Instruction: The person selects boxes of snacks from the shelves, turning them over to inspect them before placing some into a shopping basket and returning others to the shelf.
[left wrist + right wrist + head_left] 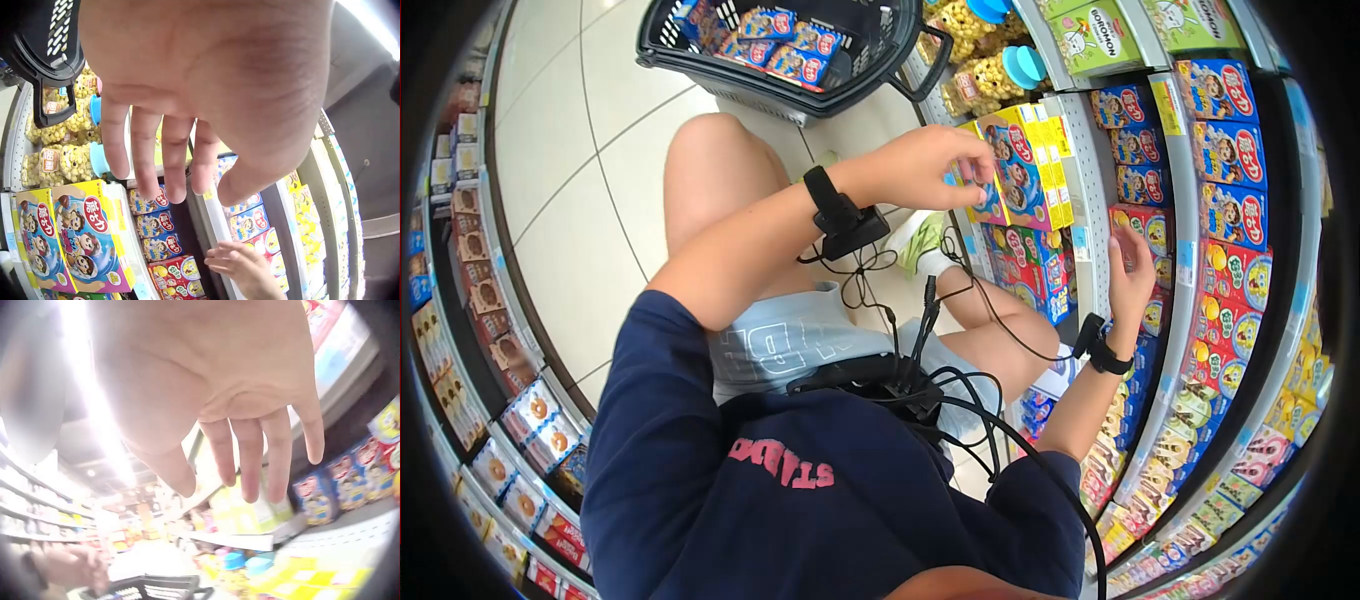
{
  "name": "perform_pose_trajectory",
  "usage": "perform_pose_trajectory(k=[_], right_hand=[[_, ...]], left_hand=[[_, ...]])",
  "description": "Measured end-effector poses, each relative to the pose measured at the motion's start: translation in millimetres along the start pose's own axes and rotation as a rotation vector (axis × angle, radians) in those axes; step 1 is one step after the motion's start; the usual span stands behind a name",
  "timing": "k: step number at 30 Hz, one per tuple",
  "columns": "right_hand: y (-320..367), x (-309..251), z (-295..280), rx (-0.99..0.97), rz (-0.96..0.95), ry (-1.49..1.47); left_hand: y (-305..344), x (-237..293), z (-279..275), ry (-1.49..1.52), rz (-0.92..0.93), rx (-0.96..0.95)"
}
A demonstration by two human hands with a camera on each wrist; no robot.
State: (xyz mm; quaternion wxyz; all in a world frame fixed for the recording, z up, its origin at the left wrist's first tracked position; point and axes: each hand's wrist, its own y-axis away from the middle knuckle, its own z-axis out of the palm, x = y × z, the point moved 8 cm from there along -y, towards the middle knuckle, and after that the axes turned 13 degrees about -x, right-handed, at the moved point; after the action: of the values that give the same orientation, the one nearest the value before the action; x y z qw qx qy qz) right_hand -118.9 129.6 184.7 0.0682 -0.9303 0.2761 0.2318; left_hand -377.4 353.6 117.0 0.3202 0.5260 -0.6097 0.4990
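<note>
My left hand point(935, 168) hangs over two large yellow-edged snack boxes point(1025, 180) with cartoon faces, its fingers loosely bent and nothing in them. Those boxes point(87, 240) stand well beyond the fingertips in the left wrist view. By the shelf edge, my right hand point(1132, 272) is raised in front of red snack boxes point(1142, 222), its fingers relaxed around nothing. The right wrist view shows the right hand's fingers point(250, 462) hanging apart, with a row of small blue boxes point(344, 481) behind them. Similar blue boxes point(1138, 145) sit on the shelf above the red ones.
A black shopping basket point(790, 90) on the tiled floor point(565, 130) holds several blue packs point(800, 50). Jars of yellow snacks point(990, 80) with blue lids stand beside the boxes. Green boxes point(1090, 35) sit farther along. Cables point(920, 370) hang across the person's lap.
</note>
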Motion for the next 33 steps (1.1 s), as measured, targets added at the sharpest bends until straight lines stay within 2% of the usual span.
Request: perform_pose_trajectory(k=[1,2,4,6,7,9,11,15,16,18,21,23,25,26,27,29,31,32,33], right_hand=[[-3,-33,7,-0.060,-0.096,-0.067],[-6,-60,9,-0.045,-0.105,-0.079],[-11,-126,23,-0.147,-0.268,-0.282],[-17,-188,31,-0.205,-0.383,-0.364],[-23,-210,39,-0.244,-0.420,-0.446],[-45,-243,59,-0.341,-0.444,-0.646],[-82,-264,87,-0.450,-0.469,-0.771],[-172,-289,187,-0.722,-0.236,-0.871],[-190,-295,220,-0.795,-0.177,-0.811],[-221,-304,292,-0.974,-0.055,-0.722],[-260,-319,401,-1.182,0.009,-0.639],[-285,-329,476,-1.249,-0.076,-0.468],[-297,-342,534,-1.262,-0.142,-0.256],[-309,-338,577,-1.245,-0.234,-0.151],[-312,-347,585,-1.204,-0.310,-0.025],[-317,-326,643,-1.219,-0.392,0.269],[-307,-306,667,-1.267,-0.393,0.433],[-303,-292,668,-1.321,-0.284,0.443],[-299,-284,673,-1.334,-0.280,0.444]], left_hand=[[3,-3,2,-0.022,0.003,-0.008],[11,-10,-1,0.062,-0.004,0.055],[27,-15,-6,0.119,-0.010,0.111],[50,-25,-24,0.253,-0.096,0.299],[58,-15,-29,0.244,-0.095,0.304],[66,11,-45,0.171,-0.171,0.279],[67,40,-55,0.138,-0.023,0.251],[61,76,-79,0.159,0.158,0.285],[57,76,-87,0.163,0.235,0.336],[47,62,-106,0.175,0.213,0.368],[53,20,-132,0.170,0.177,0.451],[66,-3,-151,0.211,0.144,0.542],[77,-11,-172,0.221,0.146,0.537],[79,-17,-183,0.229,0.132,0.537],[84,-24,-197,0.254,0.107,0.585],[88,-36,-219,0.288,0.079,0.633],[88,-39,-236,0.276,0.147,0.699],[89,-38,-240,0.339,0.200,0.728],[88,-42,-241,0.348,0.193,0.735]])
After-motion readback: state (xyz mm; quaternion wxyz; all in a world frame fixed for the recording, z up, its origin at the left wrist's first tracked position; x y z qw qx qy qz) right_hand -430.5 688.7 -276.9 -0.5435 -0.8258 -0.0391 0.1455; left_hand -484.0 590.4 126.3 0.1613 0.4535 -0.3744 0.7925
